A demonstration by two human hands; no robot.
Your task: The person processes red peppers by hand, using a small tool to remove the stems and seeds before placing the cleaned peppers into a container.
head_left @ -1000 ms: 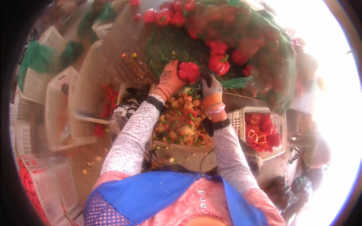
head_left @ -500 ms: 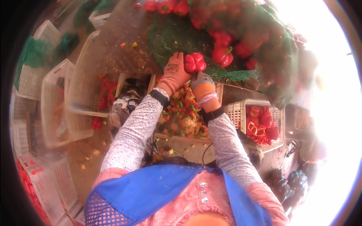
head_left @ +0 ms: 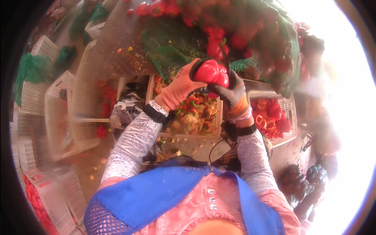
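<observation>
The left grip (head_left: 181, 85) is now curling around the pepper's (head_left: 212, 73) left side; the right grip (head_left: 235, 94), earlier just below it, is clasping its right side. The pepper is showing larger between both grips.

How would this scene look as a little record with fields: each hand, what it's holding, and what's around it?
Left hand: orange glove with dark areas, fingers around the pepper's left side
Right hand: grey and orange glove, on the pepper's right side
Held: one red bell pepper, between both hands
Below the hands: pale crate of mixed red, green and yellowish scraps
To the right: slatted crate with cut red pepper pieces
Beyond the hands: green mesh and whole red peppers
Unclear: far right, washed out by glare
</observation>
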